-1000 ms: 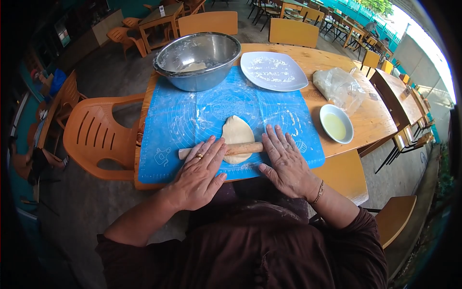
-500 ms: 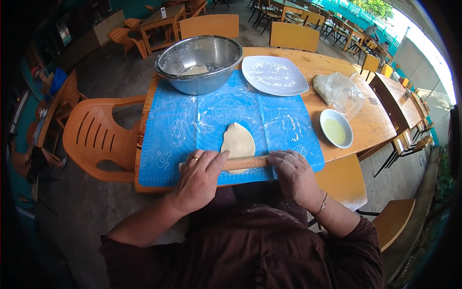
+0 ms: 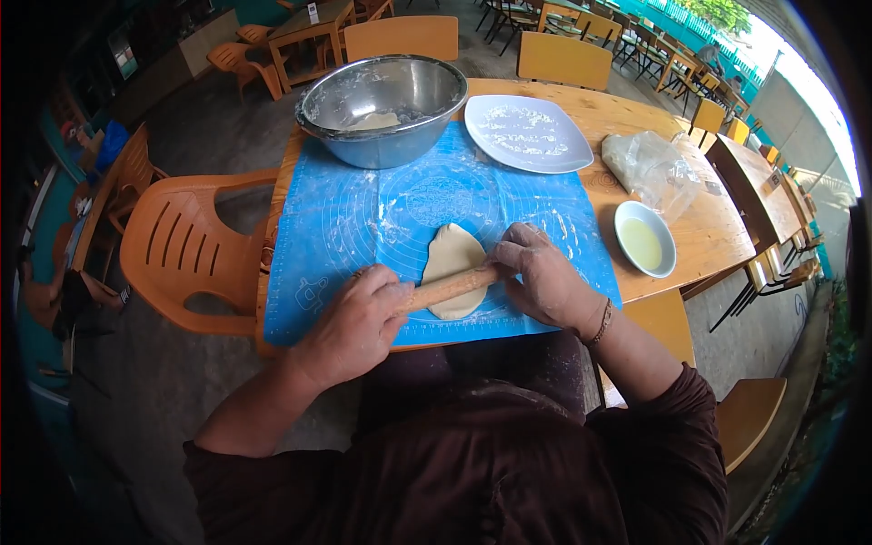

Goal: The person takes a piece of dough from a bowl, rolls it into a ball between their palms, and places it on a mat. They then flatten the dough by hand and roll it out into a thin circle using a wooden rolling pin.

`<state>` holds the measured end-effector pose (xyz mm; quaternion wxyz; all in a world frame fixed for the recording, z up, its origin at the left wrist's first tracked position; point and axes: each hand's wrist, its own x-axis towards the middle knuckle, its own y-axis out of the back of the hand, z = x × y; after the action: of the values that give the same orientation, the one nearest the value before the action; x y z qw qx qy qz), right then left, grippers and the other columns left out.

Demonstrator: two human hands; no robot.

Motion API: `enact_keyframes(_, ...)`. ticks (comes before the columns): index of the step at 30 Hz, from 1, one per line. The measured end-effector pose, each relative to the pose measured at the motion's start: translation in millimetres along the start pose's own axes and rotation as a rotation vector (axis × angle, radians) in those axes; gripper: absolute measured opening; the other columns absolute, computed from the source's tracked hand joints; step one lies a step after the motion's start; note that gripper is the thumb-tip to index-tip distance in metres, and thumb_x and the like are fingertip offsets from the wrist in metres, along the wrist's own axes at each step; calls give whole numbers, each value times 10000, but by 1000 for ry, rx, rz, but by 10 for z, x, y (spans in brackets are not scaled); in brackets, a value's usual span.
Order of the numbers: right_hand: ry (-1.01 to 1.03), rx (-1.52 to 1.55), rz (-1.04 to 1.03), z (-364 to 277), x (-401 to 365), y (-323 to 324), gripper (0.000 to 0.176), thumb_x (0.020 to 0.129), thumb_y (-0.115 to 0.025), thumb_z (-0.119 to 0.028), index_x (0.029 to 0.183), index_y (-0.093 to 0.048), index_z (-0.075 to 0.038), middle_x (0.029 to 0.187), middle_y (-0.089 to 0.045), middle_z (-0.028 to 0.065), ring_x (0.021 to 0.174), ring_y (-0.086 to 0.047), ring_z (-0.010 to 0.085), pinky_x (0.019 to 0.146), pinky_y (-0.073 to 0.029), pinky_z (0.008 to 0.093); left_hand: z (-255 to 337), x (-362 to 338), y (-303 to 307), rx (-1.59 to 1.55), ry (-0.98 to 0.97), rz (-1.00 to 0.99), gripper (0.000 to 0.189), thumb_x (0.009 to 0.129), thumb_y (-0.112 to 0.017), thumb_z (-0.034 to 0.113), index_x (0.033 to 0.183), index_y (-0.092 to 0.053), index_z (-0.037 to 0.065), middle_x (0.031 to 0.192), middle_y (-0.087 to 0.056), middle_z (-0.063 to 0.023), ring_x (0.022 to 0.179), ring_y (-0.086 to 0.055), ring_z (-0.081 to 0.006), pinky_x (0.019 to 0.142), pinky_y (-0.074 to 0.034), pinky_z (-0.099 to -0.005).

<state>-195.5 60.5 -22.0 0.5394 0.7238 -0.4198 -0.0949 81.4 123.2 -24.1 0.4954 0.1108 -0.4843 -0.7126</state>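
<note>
The light-brown wooden rolling pin lay aslant across the flat, pale piece of dough, its left end nearer to the person and its right end farther away. The dough's long axis ran away from the person, with the narrow tip at the far side. Half a second earlier, the pin was almost straight from side to side; now its slant was clearly steeper. The left hand was closed around the left end, and the right hand gripped the right end with bent fingers. The dough looked smooth, with an uneven left edge, and it rested on the floury blue printed mat, on its near part.
</note>
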Motion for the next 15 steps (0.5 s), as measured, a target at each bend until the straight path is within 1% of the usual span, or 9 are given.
enact_keyframes(2, 2, -5, -5, 12, -7, -26, 306, 725, -606, 7, 1029, -625, -25, 989, -548, 165, 962, -537, 374, 896, -462, 442, 15, -40, -42, -23, 41, -55, 416, 776, -732, 21, 1176, -633, -39, 1158, -569, -188, 1028, -564, -337, 901, -468, -416)
enact_keyframes(4, -2, -8, -11, -22, -13, -14, 327, 735, -615, -31, 1062, -618, -18, 1009, -544, 180, 975, -530, 385, 917, -453, 447, 103, -36, -32, 205, -117, -78, 539, 865, -683, 158, 1332, -520, -56, 1402, -442, -248, 1299, -419, -422, 1088, -350, -483)
enact_keyframes(5, -48, 2, -41, -86, 2, 52, 438, 781, -607, -113, 1201, -561, 2, 1146, -525, 216, 1091, -504, 407, 985, -416, 452, 124, -44, -42, 203, -118, -82, 539, 865, -683, 158, 1332, -520, -56, 1402, -442, -248, 1299, -419, -422, 1088, -350, -483)
enact_keyframes(6, -94, 9, -69, -122, 15, 88, 566, 826, -599, -195, 1340, -503, 21, 1283, -505, 253, 1207, -477, 429, 1054, -378, 458, 142, -52, -56, 254, -102, -151, 584, 905, -628, 223, 1375, -453, -76, 1471, -361, -263, 1379, -292, -448, 1138, -252, -514)
enact_keyframes(7, -97, 9, -67, -108, -14, 17, 566, 826, -599, -195, 1340, -503, 21, 1283, -505, 253, 1207, -477, 429, 1054, -378, 458, 159, -50, -63, 304, -86, -221, 637, 946, -572, 289, 1419, -386, -95, 1540, -279, -277, 1458, -165, -474, 1188, -153, -544)
enact_keyframes(9, -82, -300, -58, -98, -131, -188, 719, 874, -545, -319, 1443, -344, 73, 1484, -357, 291, 1398, -320, 454, 1150, -274, 505, 203, -30, -43, 292, -81, -259, 646, 961, -535, 302, 1428, -357, -108, 1550, -268, -274, 1472, -132, -467, 1195, -120, -548)
enact_keyframes(10, -85, -299, -57, -100, -182, -193, 719, 874, -545, -319, 1443, -344, 73, 1484, -357, 291, 1398, -320, 454, 1150, -274, 505, 209, -24, -38, 280, -72, -290, 656, 976, -497, 315, 1436, -327, -121, 1560, -256, -270, 1485, -98, -460, 1202, -86, -552)
enact_keyframes(12, -121, -247, -168, -133, -257, -127, 772, 912, -510, -367, 1480, -262, 93, 1563, -234, 298, 1471, -193, 444, 1190, -190, 519, 198, -30, -38, 285, -93, -282, 642, 983, -497, 332, 1423, -352, -112, 1552, -273, -263, 1481, -137, -443, 1205, -98, -541)
enact_keyframes(15, -118, -230, -149, -206, -364, -93, 759, 921, -510, -375, 1476, -274, 87, 1557, -241, 300, 1459, -214, 453, 1188, -190, 517, 207, -39, -26, 269, -122, -290, 622, 986, -506, 339, 1408, -380, -100, 1546, -291, -253, 1475, -188, -422, 1207, -116, -533)
